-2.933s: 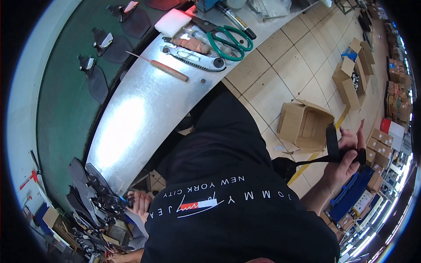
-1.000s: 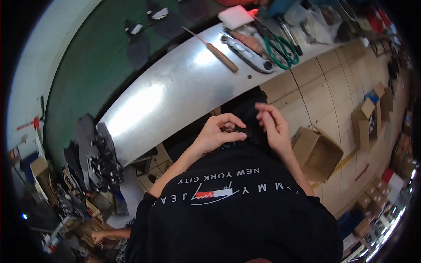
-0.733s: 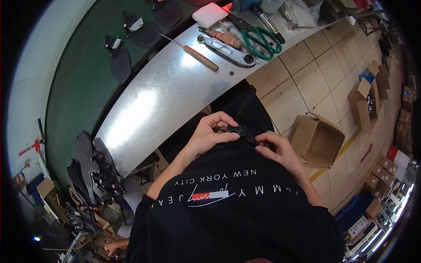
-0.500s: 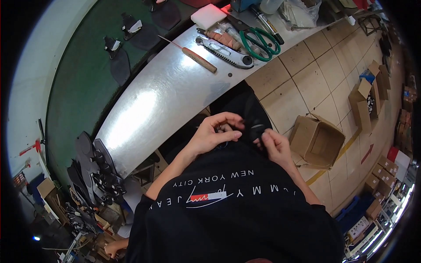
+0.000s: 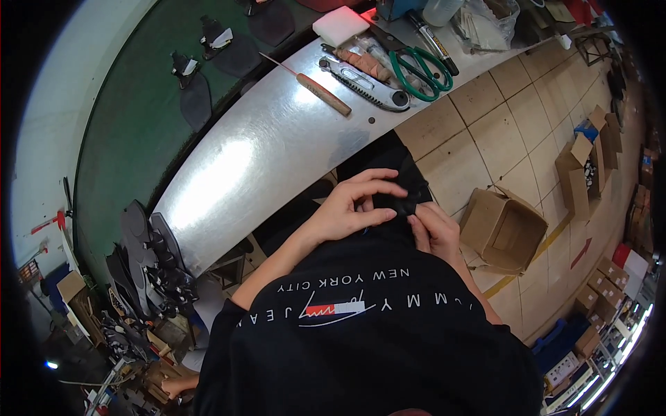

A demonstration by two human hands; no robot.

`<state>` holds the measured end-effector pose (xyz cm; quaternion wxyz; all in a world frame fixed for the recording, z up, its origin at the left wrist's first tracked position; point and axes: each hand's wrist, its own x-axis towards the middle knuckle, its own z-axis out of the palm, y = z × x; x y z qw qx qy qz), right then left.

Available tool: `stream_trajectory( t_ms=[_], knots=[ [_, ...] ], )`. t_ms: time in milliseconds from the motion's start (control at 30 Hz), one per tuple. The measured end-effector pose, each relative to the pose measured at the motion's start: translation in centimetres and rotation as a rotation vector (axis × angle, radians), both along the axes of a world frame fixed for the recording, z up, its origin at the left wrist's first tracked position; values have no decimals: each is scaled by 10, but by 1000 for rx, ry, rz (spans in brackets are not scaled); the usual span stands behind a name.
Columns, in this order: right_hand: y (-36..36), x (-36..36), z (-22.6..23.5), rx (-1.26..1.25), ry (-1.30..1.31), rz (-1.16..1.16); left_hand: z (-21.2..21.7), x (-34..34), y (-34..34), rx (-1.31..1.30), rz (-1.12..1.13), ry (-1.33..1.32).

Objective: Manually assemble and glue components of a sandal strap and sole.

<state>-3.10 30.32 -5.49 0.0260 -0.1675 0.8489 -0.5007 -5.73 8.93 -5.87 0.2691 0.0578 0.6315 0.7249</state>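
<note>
- Fingers of both hands pinched together on one small black piece, held at the lap, just off the bench edge.
- Head view: left hand has thumb under and fingers curled over the piece from the bench side; right hand nips it from below, fingertips touching it.
- Handling, my read: light, thin, soft and flexible, probably leather or fabric. No slip risk, not fragile. Best held at opposite edges with a fingertip pinch, as here.
- Beyond the fingers on the bench: wooden-handled awl, utility knife, green scissors, all well apart from both hands.
- Hard to make out: piece is black against black trousers and shirt, so its outline, size and any stitching are lost. Fingers cover most of it. Cannot tell if it is one layer or two.
</note>
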Motion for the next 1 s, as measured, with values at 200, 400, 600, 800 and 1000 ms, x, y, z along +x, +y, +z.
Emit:
stream_trajectory(
  t_ms=[200,400,600,800,1000],
  knots=[
    [1,-2,-3,-21,92,-108,4,3,-2,-139,-14,185],
    [1,-7,-10,-11,147,-164,-1,-1,-2,8,-140,-73],
    [0,-12,-10,-173,-19,-87,-7,-6,10,4,-14,-125],
    [-1,-2,-23,-316,-249,-155,-13,-5,14,143,25,-263],
    [4,2,-21,-379,-461,-88,-18,-10,13,125,10,-401]
  ],
)
